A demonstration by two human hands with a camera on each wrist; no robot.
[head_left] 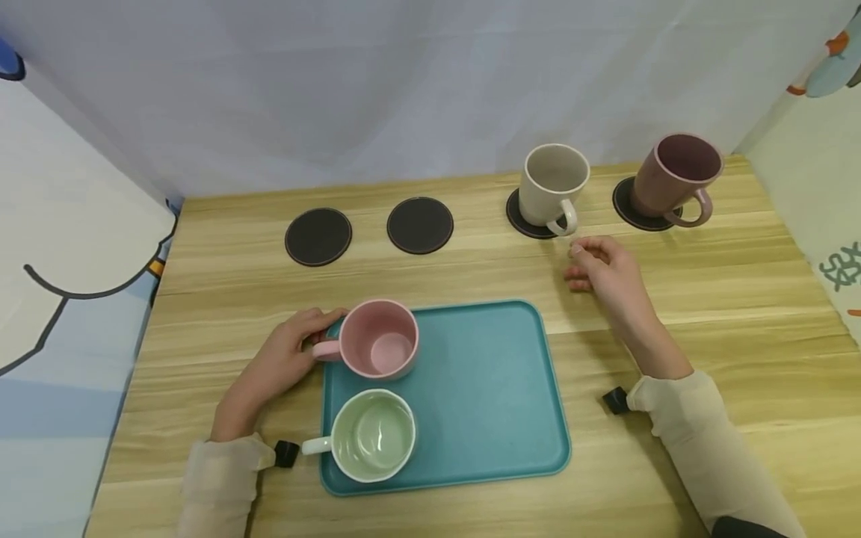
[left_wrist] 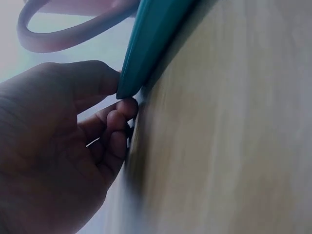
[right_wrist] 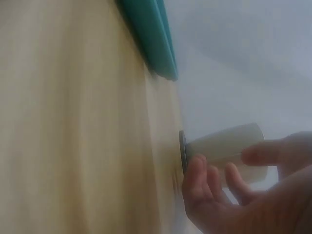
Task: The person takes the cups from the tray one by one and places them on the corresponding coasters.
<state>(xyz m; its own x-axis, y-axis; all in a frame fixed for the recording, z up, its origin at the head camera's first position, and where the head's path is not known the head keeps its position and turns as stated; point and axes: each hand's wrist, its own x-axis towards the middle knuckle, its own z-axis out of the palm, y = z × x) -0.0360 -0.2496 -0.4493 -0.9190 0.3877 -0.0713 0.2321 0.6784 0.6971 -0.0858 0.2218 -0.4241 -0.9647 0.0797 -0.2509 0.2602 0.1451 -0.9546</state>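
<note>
My left hand (head_left: 289, 351) is at the back left corner of the teal tray (head_left: 491, 388), beside the pink mug's handle. In the left wrist view, its thumb and curled fingers pinch the tray's rim (left_wrist: 141, 53). The pink mug (head_left: 380, 340) and a light green mug (head_left: 374, 437) stand on the tray's left side, handles pointing left. My right hand (head_left: 608, 280) hovers, fingers loosely bent and holding nothing, just in front of the beige mug (head_left: 553, 183). That mug stands upright on a black coaster (head_left: 516, 217), its handle toward me.
A mauve mug (head_left: 676, 179) stands on another black coaster (head_left: 625, 202) at the back right. Two bare black coasters, a left one (head_left: 318, 237) and a right one (head_left: 420, 225), lie on the wooden table (head_left: 222, 299). A pale cloth (head_left: 336, 97) rises behind the table.
</note>
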